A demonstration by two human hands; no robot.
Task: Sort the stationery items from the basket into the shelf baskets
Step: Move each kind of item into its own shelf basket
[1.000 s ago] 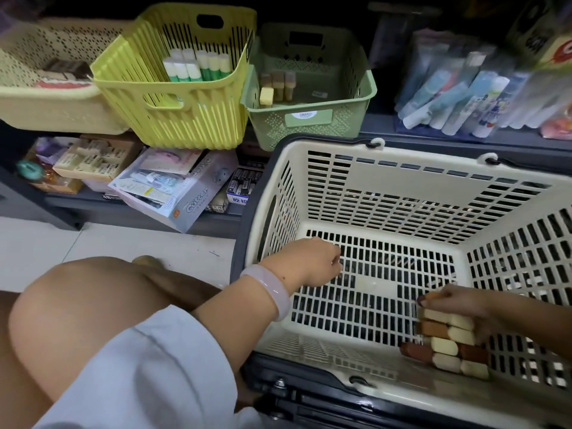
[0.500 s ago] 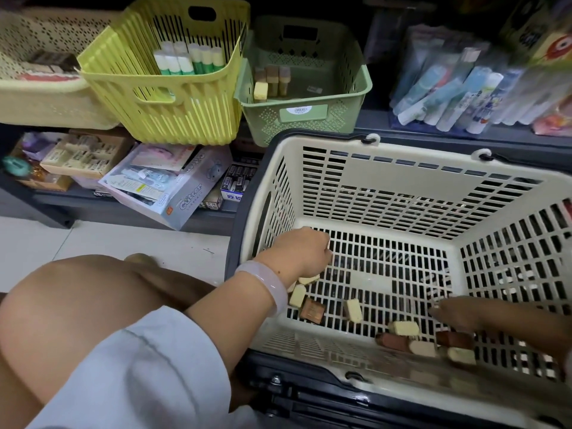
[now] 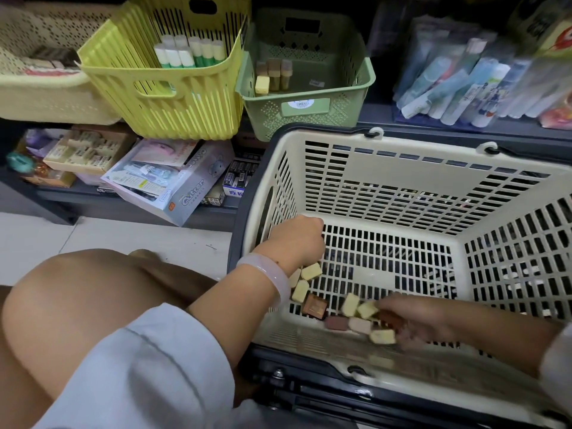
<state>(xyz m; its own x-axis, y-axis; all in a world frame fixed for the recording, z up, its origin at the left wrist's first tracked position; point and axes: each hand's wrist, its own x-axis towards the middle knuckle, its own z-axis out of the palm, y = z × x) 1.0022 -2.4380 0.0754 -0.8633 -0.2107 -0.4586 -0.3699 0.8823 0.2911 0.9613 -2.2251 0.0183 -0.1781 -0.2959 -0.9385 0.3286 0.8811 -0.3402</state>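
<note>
The big cream basket (image 3: 402,144) stands on the floor in front of me. Small cream and brown erasers (image 3: 315,305) lie along its near floor. My left hand (image 3: 294,243) reaches into the near left corner, fingers curled down round a cream eraser (image 3: 311,270); its fingertips are hidden. My right hand (image 3: 414,320), blurred, grips a cluster of erasers (image 3: 368,311) low at the near wall. The green shelf basket (image 3: 309,109) holds several erasers of the same kind (image 3: 272,75).
A yellow shelf basket (image 3: 161,97) holds glue sticks (image 3: 188,54). A pale cream basket (image 3: 40,97) sits to its left. Packets (image 3: 464,88) fill the shelf at right. Boxes (image 3: 173,181) crowd the lower shelf. My knee (image 3: 77,305) is at lower left.
The stack under my right hand broke up into loose erasers, and that hand swept them left. Erasers came into view under my left hand, which stayed in its corner.
</note>
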